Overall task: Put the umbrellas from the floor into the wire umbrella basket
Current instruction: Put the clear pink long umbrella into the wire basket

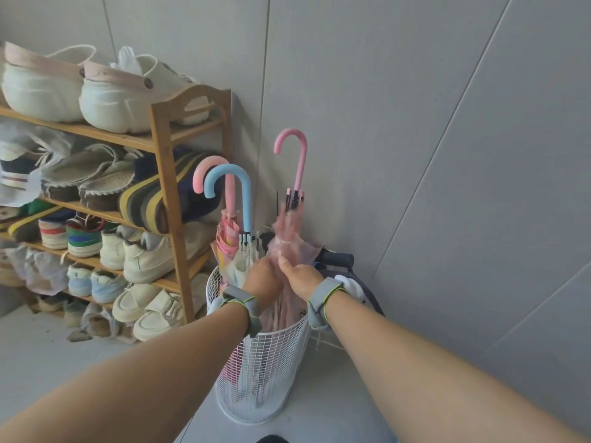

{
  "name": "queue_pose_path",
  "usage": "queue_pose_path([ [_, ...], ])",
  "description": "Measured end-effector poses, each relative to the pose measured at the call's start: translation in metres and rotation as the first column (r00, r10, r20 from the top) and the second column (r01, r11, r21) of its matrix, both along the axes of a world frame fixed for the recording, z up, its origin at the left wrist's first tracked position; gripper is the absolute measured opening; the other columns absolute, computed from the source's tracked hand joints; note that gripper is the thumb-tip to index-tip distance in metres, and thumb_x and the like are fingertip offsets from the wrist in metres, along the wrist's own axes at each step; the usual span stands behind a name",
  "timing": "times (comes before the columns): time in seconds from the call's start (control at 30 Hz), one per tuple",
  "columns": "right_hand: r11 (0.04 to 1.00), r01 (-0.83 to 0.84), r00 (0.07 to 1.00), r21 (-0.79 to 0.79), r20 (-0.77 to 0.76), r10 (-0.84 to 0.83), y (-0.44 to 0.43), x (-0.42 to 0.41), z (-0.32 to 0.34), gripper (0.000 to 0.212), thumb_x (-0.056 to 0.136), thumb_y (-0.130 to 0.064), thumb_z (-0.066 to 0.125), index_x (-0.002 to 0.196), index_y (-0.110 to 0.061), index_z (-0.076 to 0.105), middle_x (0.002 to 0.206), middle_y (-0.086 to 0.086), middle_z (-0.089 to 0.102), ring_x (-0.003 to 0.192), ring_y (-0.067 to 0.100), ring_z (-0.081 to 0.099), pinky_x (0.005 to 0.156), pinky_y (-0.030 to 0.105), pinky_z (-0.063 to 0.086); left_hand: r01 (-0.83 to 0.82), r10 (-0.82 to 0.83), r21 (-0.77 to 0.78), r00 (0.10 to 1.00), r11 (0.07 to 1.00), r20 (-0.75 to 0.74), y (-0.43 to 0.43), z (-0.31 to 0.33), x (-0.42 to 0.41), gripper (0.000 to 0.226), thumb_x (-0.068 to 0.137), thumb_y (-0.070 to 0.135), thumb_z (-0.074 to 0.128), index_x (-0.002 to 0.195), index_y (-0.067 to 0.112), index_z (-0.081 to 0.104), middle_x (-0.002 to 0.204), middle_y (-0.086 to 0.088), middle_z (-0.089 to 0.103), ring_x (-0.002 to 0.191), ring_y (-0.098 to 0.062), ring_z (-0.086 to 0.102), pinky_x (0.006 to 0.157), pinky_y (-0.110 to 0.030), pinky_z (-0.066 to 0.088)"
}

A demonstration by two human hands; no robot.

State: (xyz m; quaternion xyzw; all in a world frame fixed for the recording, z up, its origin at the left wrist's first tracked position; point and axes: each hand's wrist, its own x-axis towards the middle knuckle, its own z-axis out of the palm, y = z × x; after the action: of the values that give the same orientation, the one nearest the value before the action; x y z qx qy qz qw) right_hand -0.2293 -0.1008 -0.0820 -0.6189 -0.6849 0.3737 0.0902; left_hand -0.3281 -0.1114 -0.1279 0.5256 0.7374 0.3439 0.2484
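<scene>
A white wire umbrella basket stands on the floor by the wall. Inside it stand an umbrella with a blue hooked handle and one with a pale pink hooked handle. A translucent pink umbrella stands upright with its lower end down in the basket. My left hand and my right hand both clasp its folded canopy just above the basket's rim. A dark folding umbrella's handle pokes out at the basket's right rim.
A wooden shoe rack full of shoes stands directly left of the basket. The grey panelled wall rises right behind it. Grey floor lies in front.
</scene>
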Motion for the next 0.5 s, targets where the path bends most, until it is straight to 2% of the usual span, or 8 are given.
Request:
queue_pose_path([
  [0.1,1.000,0.007,1.000,0.013,0.010,-0.007,0.001,0.002,-0.011,0.071,0.097,-0.057,0.023,0.120,-0.002,0.062,0.125,0.020,0.061,0.116,0.034,0.056,0.094,0.034,0.040,0.017,-0.016,0.021,0.998,1.000,-0.062,-0.002,-0.009,0.003,0.028,0.095,0.018,0.044,0.100,-0.003,0.061,0.101,-0.022,0.067,0.096,-0.035,0.062,0.083,-0.038,0.047],
  [0.2,0.993,0.069,0.997,0.097,-0.034,-0.066,0.001,0.007,-0.021,0.057,0.095,-0.057,0.033,0.106,-0.011,0.065,0.119,0.015,0.060,0.109,0.033,0.058,0.089,0.032,0.041,-0.015,0.018,0.054,0.998,0.998,-0.054,-0.005,-0.014,0.003,0.025,0.094,0.018,0.047,0.101,-0.001,0.061,0.107,-0.018,0.059,0.096,-0.033,0.059,0.086,-0.036,0.046],
  [0.27,0.971,0.144,0.988,0.189,-0.081,-0.131,0.000,0.011,-0.027,0.046,0.092,-0.056,0.041,0.097,-0.017,0.064,0.115,0.011,0.055,0.102,0.031,0.059,0.088,0.032,0.043,-0.040,0.051,0.133,0.995,0.990,-0.082,-0.008,-0.020,0.002,0.019,0.091,0.017,0.053,0.098,0.002,0.063,0.110,-0.011,0.052,0.092,-0.030,0.059,0.083,-0.031,0.046],
  [0.33,0.950,0.184,0.973,0.252,-0.184,-0.140,0.001,0.013,-0.031,0.037,0.092,-0.052,0.047,0.099,-0.018,0.060,0.111,0.005,0.061,0.096,0.027,0.060,0.080,0.028,0.042,-0.025,0.050,0.187,0.990,0.982,-0.128,-0.011,-0.022,0.003,0.014,0.089,0.017,0.056,0.090,0.005,0.063,0.103,-0.008,0.055,0.088,-0.027,0.058,0.076,-0.028,0.043],
  [0.4,0.958,0.192,0.966,0.213,-0.211,-0.146,0.005,0.016,-0.030,0.034,0.092,-0.047,0.051,0.104,-0.015,0.055,0.104,0.003,0.066,0.094,0.025,0.061,0.077,0.026,0.038,-0.012,0.028,0.114,0.990,0.993,-0.139,-0.012,-0.023,0.004,0.015,0.089,0.022,0.054,0.082,0.010,0.059,0.089,-0.007,0.060,0.084,-0.027,0.060,0.070,-0.028,0.042],
  [0.43,0.973,0.159,0.978,0.169,-0.162,-0.132,0.008,0.016,-0.032,0.032,0.092,-0.045,0.051,0.098,-0.014,0.056,0.096,0.004,0.066,0.088,0.025,0.061,0.077,0.026,0.038,0.010,-0.007,0.021,0.989,1.000,-0.150,-0.011,-0.025,0.003,0.020,0.091,0.027,0.052,0.082,0.010,0.058,0.085,-0.008,0.062,0.083,-0.029,0.062,0.069,-0.029,0.044],
  [0.5,0.992,0.072,0.997,0.105,-0.041,-0.068,0.010,0.018,-0.035,0.037,0.094,-0.041,0.050,0.069,-0.014,0.052,0.067,0.004,0.057,0.065,0.024,0.054,0.073,0.028,0.037,0.064,-0.100,-0.208,0.981,0.976,-0.166,-0.010,-0.026,0.000,0.027,0.094,0.028,0.048,0.097,0.005,0.062,0.096,-0.014,0.067,0.093,-0.032,0.065,0.076,-0.034,0.050],
])
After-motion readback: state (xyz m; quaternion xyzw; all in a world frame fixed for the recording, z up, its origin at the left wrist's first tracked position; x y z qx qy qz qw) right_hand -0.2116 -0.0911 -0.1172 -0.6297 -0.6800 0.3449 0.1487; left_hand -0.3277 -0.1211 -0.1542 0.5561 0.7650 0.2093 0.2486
